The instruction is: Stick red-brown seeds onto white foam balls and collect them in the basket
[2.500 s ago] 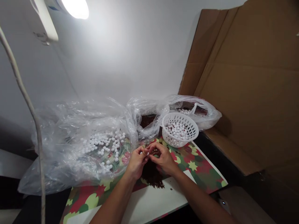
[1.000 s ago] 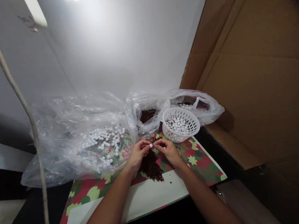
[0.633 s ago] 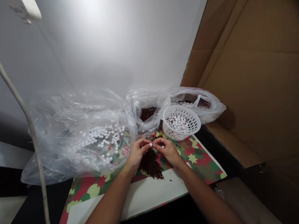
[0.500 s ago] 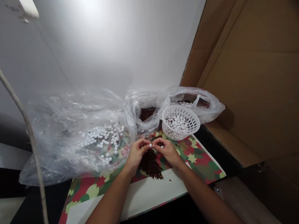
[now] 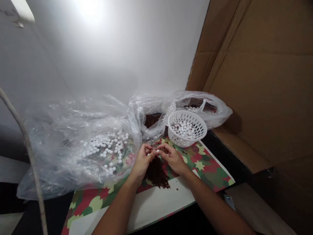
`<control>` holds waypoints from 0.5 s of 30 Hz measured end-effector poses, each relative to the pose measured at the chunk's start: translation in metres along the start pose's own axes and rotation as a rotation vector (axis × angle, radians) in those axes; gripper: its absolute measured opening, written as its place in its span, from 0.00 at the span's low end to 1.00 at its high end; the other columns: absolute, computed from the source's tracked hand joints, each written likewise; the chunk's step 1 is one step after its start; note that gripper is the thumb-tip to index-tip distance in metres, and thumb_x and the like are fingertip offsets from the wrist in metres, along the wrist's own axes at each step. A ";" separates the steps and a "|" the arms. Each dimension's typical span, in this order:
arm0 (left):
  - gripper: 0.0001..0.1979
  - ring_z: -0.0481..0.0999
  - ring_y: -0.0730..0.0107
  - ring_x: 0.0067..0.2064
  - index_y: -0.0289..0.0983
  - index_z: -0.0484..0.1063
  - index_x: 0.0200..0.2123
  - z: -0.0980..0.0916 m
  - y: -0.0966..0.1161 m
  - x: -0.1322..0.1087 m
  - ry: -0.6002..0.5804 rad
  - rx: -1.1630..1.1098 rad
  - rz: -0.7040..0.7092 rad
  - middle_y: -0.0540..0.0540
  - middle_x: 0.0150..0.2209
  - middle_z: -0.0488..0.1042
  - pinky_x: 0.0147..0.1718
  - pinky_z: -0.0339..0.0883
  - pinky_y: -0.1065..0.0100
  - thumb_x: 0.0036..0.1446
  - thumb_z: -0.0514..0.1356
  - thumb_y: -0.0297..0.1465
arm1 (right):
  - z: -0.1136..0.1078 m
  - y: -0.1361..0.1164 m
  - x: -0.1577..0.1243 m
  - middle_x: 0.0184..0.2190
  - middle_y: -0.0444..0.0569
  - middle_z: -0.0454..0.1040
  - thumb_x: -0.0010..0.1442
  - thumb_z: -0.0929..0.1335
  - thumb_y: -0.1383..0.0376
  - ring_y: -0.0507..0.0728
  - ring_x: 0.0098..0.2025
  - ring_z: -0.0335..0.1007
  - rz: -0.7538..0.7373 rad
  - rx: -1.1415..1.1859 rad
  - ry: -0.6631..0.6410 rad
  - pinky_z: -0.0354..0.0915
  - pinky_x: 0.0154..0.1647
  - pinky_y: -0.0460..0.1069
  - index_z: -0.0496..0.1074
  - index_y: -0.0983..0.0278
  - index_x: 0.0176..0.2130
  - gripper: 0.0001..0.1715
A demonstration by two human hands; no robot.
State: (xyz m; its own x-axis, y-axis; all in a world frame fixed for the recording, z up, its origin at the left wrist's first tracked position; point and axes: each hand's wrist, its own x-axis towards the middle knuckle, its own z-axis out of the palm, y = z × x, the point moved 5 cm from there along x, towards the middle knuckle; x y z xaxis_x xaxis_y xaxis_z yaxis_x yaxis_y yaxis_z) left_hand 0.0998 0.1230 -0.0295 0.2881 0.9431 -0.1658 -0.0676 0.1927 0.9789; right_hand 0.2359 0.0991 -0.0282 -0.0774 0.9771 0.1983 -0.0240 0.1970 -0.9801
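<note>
My left hand [image 5: 141, 161] and my right hand [image 5: 174, 160] meet above a heap of dark reddish-brown flakes [image 5: 158, 176]. A small white ball [image 5: 157, 151] is pinched between the fingertips of both hands. Another bit of white shows at the left fingers and one by the right fingers, too small and covered to make out. Behind my right hand stands a white slotted basket [image 5: 201, 125], partly filled with white balls [image 5: 184, 129]. To the left lies a big clear plastic bag [image 5: 53, 153] with many white balls [image 5: 100, 143] inside.
Under the heap is a sheet with a camouflage pattern [image 5: 95, 202] and a white strip [image 5: 146, 205]. Two more clear bags stand at the back, one holding brown flakes [image 5: 152, 120], the other white balls [image 5: 192, 108]. Cardboard [image 5: 259, 81] walls the right side; a pale cable [image 5: 28, 143] hangs at left.
My fingers have shifted slightly around the ball, and a bit of white now shows at the left fingers. The whole view has moved a little; the basket and bags stay put.
</note>
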 end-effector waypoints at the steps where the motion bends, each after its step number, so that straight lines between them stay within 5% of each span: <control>1: 0.14 0.61 0.79 0.27 0.36 0.62 0.33 -0.001 -0.002 0.001 0.001 -0.016 -0.009 0.52 0.27 0.69 0.27 0.53 0.74 0.48 0.63 0.36 | -0.004 0.003 0.001 0.37 0.47 0.71 0.59 0.64 0.57 0.45 0.28 0.60 0.044 0.096 0.048 0.57 0.28 0.42 0.67 0.65 0.40 0.15; 5: 0.10 0.66 0.77 0.33 0.35 0.63 0.33 -0.004 -0.004 0.002 -0.014 -0.043 -0.006 0.49 0.34 0.71 0.32 0.57 0.74 0.46 0.61 0.28 | -0.025 0.015 0.002 0.33 0.46 0.70 0.57 0.62 0.57 0.45 0.21 0.52 0.153 0.271 0.207 0.48 0.20 0.41 0.63 0.65 0.38 0.14; 8: 0.11 0.67 0.78 0.32 0.35 0.63 0.35 -0.005 -0.002 0.001 -0.005 -0.018 0.013 0.49 0.35 0.71 0.31 0.57 0.75 0.48 0.61 0.30 | -0.037 0.019 0.001 0.26 0.46 0.68 0.57 0.63 0.57 0.48 0.25 0.58 0.119 -0.157 0.245 0.53 0.26 0.44 0.67 0.66 0.32 0.15; 11: 0.14 0.61 0.80 0.24 0.36 0.62 0.34 -0.005 -0.002 0.001 0.002 0.005 -0.009 0.52 0.25 0.69 0.24 0.51 0.75 0.49 0.63 0.37 | -0.039 0.022 0.000 0.28 0.47 0.70 0.56 0.66 0.61 0.51 0.31 0.62 0.064 -0.640 0.236 0.55 0.33 0.46 0.70 0.65 0.31 0.09; 15: 0.17 0.55 0.82 0.21 0.34 0.68 0.32 -0.004 -0.005 0.002 -0.024 -0.003 -0.046 0.52 0.20 0.63 0.20 0.41 0.75 0.48 0.64 0.42 | -0.033 0.027 -0.002 0.32 0.48 0.71 0.57 0.67 0.63 0.54 0.35 0.65 0.076 -0.880 0.177 0.55 0.34 0.47 0.69 0.64 0.33 0.05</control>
State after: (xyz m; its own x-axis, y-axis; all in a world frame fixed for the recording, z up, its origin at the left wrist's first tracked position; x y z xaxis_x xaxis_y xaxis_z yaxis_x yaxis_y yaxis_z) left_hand 0.0972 0.1251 -0.0353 0.3135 0.9265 -0.2081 -0.0568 0.2371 0.9698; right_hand 0.2679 0.1046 -0.0552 0.1089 0.9737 0.2001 0.7524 0.0508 -0.6568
